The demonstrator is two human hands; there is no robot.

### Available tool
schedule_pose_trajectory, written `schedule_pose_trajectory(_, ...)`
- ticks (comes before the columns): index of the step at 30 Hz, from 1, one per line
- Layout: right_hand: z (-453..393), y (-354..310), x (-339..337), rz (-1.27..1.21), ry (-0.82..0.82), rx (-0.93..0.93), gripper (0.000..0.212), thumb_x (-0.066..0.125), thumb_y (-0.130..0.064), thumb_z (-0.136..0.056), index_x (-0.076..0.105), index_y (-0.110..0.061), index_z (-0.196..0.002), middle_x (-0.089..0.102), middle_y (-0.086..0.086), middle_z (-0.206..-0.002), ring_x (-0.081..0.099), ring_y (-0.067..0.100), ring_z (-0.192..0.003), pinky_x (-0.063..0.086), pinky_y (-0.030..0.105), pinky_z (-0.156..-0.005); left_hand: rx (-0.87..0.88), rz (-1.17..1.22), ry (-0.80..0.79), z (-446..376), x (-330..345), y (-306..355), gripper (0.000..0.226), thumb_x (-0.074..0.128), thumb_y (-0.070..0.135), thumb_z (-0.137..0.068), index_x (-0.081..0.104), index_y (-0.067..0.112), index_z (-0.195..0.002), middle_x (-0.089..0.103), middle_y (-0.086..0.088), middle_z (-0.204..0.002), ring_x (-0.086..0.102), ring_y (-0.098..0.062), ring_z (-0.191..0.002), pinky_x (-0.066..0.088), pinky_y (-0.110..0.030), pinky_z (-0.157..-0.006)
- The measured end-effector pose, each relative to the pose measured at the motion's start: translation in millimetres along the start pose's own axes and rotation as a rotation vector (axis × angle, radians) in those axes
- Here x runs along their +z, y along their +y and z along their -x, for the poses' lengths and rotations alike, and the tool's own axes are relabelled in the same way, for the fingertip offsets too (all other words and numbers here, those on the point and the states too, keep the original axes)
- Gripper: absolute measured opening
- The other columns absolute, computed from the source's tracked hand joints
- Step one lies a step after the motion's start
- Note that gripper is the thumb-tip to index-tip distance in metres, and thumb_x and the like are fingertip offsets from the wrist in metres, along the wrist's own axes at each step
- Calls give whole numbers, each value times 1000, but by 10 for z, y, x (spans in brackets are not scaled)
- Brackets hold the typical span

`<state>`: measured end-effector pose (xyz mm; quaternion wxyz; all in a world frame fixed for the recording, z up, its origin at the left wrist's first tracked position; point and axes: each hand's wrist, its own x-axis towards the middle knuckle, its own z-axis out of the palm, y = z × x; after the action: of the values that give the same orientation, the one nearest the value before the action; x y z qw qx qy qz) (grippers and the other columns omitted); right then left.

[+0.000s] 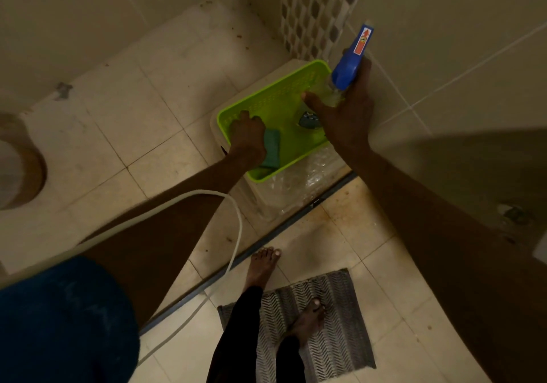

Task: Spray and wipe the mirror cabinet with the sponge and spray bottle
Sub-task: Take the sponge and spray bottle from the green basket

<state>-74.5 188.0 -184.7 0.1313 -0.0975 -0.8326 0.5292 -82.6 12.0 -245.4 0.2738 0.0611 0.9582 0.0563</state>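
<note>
Nearest the lens, a blue sleeve (65,320) covers the left upper arm at lower left, and a white cord (236,234) loops past it below the left forearm. Cream floor tiles (124,110) with dark grout and brown stains fill the room's floor; a rounded fixture edge (20,160) sits far left of the left hand, and pale wall tiles (444,27) rise right of the right hand, with a patterned mosaic strip (310,12) above and between the hands. Left hand (248,137), fingers curled, grips a green sponge (270,149) inside a lime-green perforated basket (266,92); the sponge's long axis runs toward and away from the viewer. Beneath the basket stands a clear plastic container (296,187), contents indistinct. A small dark object (309,120) lies in the basket between the hands. Right hand (346,107) wraps a spray bottle (352,60) by its clear neck, thumb extended leftward; the blue head's long axis tilts up and away, nozzle pointing toward the wall corner. Below the right forearm, two bare feet (263,267) stand by a grey striped mat (334,323), beside a metal floor strip (266,249).
</note>
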Motion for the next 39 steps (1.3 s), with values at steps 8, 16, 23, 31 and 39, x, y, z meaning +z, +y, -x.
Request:
schedule_pose_trajectory(8, 8, 49, 109, 20, -13, -36, 77, 78, -17, -83, 33, 9, -140, 53, 22, -130, 58, 29, -112, 48, 20, -92, -279, -4, 69, -63, 119, 240, 67, 63, 11, -82, 24, -9, -133, 47, -23, -125, 49, -34, -115, 47, -38, -86)
schedule_pose_trajectory(16, -120, -171, 53, 12, 38, -83, 70, 71, -20, -89, 31, 6, -140, 59, 24, -122, 62, 32, -104, 54, 36, -88, -311, 216, 120, -12, 44, 223, 91, 69, 17, -76, 11, -11, -141, 59, -15, -120, 59, -34, -108, 42, -40, -91)
schedule_pose_trajectory(23, -249, -681, -279, 26, 152, -154, 64, 71, -22, -89, 38, 6, -135, 52, -5, -95, 53, -13, -74, 37, 0, -67, -288, 551, 177, 280, -228, 326, 54, 65, 35, -82, 50, -1, -119, 62, -24, -110, 57, -42, -105, 47, -43, -81)
schedule_pose_trajectory(31, -231, -1528, -777, 17, 261, -190, 43, 68, -18, -77, 52, -9, -116, 57, -4, -77, 57, 11, -62, 47, 26, -58, -312, 1578, 0, 708, -1227, 553, 16, 65, 11, -73, 70, 11, -88, 70, -11, -88, 63, -26, -78, 54, -32, -57)
schedule_pose_trajectory(39, -176, -2694, -1576, -96, 465, -157, 26, 73, -17, -79, 64, -10, -103, 66, 9, -77, 65, 32, -64, 53, 47, -64, 66, 2054, -155, 1279, -2666, 923, 38, 59, 11, -88, 57, 7, -126, 64, -16, -121, 64, -33, -103, 58, -44, -74)
